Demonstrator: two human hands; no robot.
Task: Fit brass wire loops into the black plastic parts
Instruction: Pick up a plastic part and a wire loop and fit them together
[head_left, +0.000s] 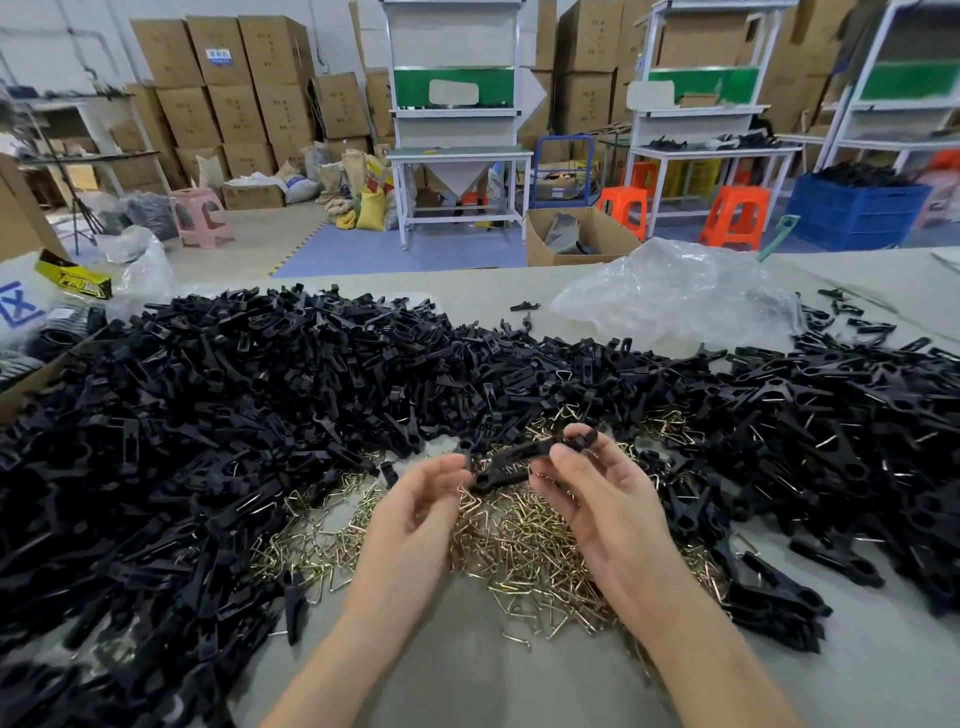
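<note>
Over the worktop's (467, 675) near edge, the right hand (597, 499) pinches a black plastic part (519, 460); the left hand's (421, 509) curled fingers meet its other end — grip unclear. No loop looks seated yet — the brass wire loops (524, 551) beneath and the huge black heap (260, 395) suggest most work remains.

A table (467, 670) stretched across the foreground. A heap of plastic parts (208, 415) covered it from left edge to right. In a gap at the near middle lay a pile of wire loops (519, 551), with parts on three sides. Above the loops, a left hand (415, 514) met a right hand (602, 499); the right pinched a single part (519, 457). A plastic bag (675, 296) lay on the table's far side, to the right. Behind the table, on the floor, stood a cardboard box (602, 236), then workbenches (460, 150) and stools (735, 215), with stacked cartons (234, 78) farthest back.
</note>
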